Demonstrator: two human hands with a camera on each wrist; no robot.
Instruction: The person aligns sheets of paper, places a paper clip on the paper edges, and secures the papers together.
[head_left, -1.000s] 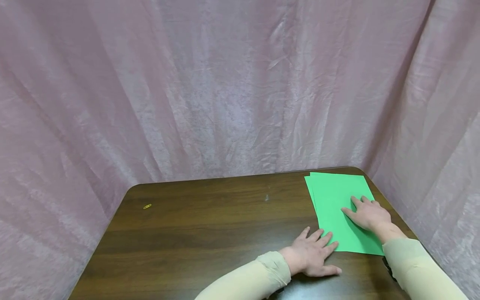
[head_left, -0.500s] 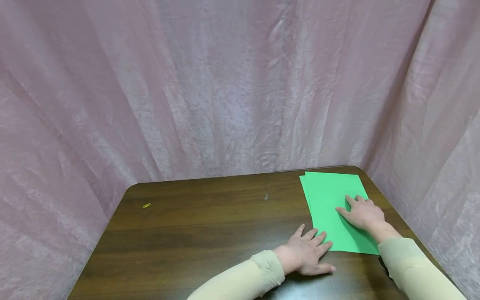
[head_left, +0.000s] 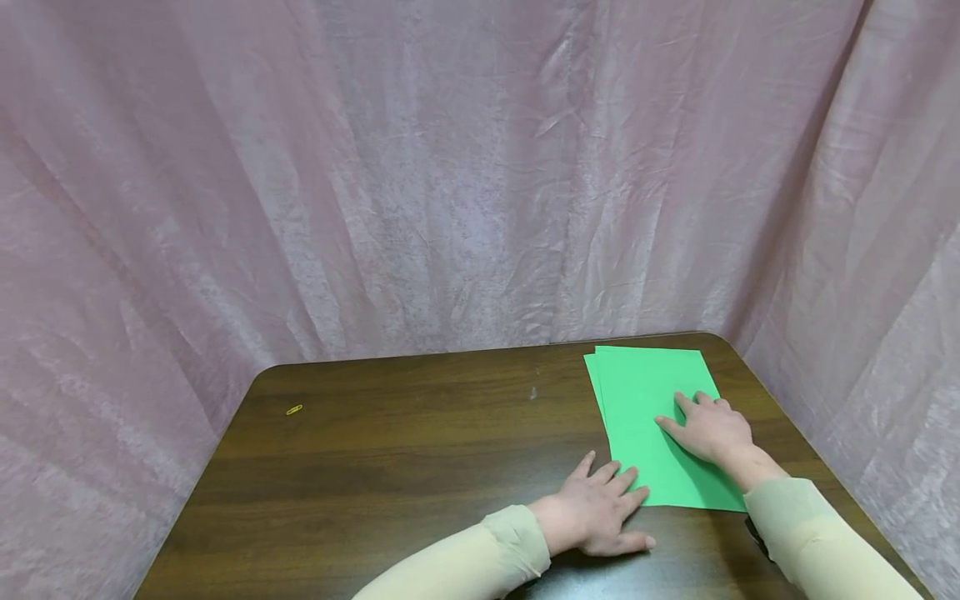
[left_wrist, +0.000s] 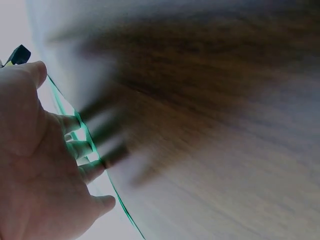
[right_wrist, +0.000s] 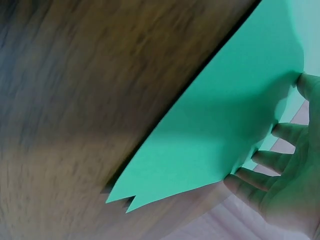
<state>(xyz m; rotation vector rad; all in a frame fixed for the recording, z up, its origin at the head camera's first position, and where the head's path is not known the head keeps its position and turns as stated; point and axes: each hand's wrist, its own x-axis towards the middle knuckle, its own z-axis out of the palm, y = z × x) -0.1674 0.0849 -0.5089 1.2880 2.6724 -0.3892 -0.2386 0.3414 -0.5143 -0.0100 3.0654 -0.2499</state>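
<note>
Green sheets of paper (head_left: 637, 392) lie flat on the right part of the table, one shifted slightly so its left edge shows from beneath the other. My right hand (head_left: 712, 432) rests on the top sheet, fingertips touching it with the fingers spread; the right wrist view shows those fingertips (right_wrist: 240, 182) against the paper. At the sheets' near left corner, my left hand (head_left: 600, 510) is spread out, its fingertips at the paper's edge and its thumb pointing right over the table. The left wrist view shows the left palm (left_wrist: 45, 165) from below.
A small yellow paper clip (head_left: 294, 410) lies on the far left of the brown wooden table (head_left: 390, 467). A pink curtain (head_left: 465, 183) hangs behind the table and along its sides.
The green sheets have slid left across the table with both hands moving along. The right hand keeps its place on the paper; the paper clip stays where it was.
</note>
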